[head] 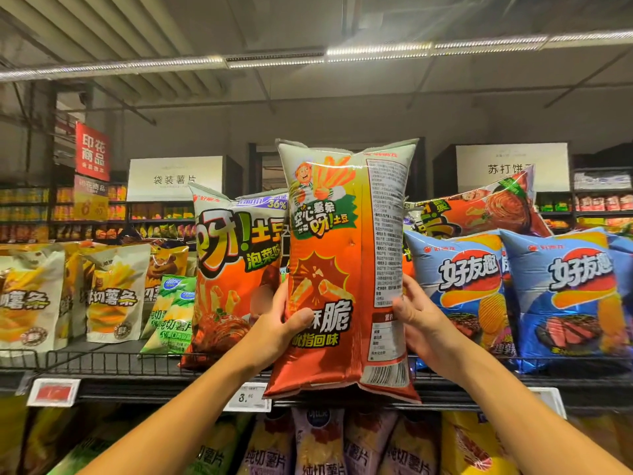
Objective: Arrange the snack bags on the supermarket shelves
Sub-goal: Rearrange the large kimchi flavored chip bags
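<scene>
**Orange bag held up at the top shelf, ready to be slotted in**

The top shelf (144, 370) runs across the view behind a low wire rail, carrying cream fry bags (113, 296) at left, a kimchi-flavour orange bag (233, 269) and blue chip bags (561, 296) at right. Between the orange and blue stock a gap shows, and the tall orange snack bag (339, 269) is held upright just in front of it, its base level with the shelf's front edge.

The left hand (277, 323) grips the bag's left edge, thumb across the front; the right hand (421, 317) clasps the right edge, fingers curled behind.

This looks like the placing step. Next, I judge, the bag must clear the rail and go back into the gap, turned so its front faces out.
</scene>
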`<act>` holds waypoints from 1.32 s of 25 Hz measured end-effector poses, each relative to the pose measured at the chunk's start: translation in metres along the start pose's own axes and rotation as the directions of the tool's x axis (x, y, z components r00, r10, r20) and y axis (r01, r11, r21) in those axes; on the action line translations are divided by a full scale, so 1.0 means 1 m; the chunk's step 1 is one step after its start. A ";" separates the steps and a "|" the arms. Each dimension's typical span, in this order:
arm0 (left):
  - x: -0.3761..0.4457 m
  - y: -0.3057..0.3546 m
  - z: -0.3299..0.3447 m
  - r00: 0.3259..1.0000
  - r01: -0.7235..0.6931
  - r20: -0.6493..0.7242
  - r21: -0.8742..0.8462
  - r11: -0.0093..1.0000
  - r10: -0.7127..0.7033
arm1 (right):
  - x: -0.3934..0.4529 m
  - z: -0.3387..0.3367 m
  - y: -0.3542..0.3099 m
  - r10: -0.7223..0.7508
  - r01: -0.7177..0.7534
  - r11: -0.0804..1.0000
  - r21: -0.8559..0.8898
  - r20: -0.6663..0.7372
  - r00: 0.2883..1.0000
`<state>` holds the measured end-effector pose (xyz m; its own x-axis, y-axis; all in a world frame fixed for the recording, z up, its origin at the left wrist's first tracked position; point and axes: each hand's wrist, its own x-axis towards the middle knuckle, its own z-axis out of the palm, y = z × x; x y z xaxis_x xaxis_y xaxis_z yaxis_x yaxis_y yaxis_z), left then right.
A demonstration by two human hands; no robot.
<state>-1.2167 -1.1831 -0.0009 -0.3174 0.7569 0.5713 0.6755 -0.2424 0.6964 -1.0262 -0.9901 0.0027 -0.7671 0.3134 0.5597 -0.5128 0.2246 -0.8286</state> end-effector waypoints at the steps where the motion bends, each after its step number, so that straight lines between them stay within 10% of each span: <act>1: -0.002 0.002 0.000 1.000 -0.010 -0.004 0.023 1.000 0.010 | -0.001 0.000 0.000 0.005 -0.005 1.000 0.004 0.005 1.000; 15: -0.014 0.022 0.003 0.991 0.101 0.107 -0.210 0.972 -0.080 | -0.007 0.012 -0.009 0.019 -0.026 0.993 -0.114 -0.062 0.998; 21: -0.007 0.042 0.013 0.942 -0.010 -0.331 -0.214 0.977 -0.063 | -0.008 0.025 -0.019 -0.207 0.135 0.960 -0.247 -0.296 0.932; 28: -0.003 0.068 0.037 0.999 0.016 -0.026 -0.351 0.936 -0.027 | -0.005 0.025 -0.024 -0.233 0.155 0.953 -0.259 -0.305 0.923; 33: 0.004 0.072 0.031 0.993 0.022 -0.101 -0.368 0.930 -0.063 | -0.014 0.012 -0.026 -0.265 0.147 0.926 -0.349 -0.321 0.909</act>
<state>-1.1485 -1.1784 0.0378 -0.4252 0.7056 0.5668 0.3760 -0.4320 0.8198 -1.0063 -1.0113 0.0161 -0.4382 0.5213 0.7323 -0.4529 0.5756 -0.6808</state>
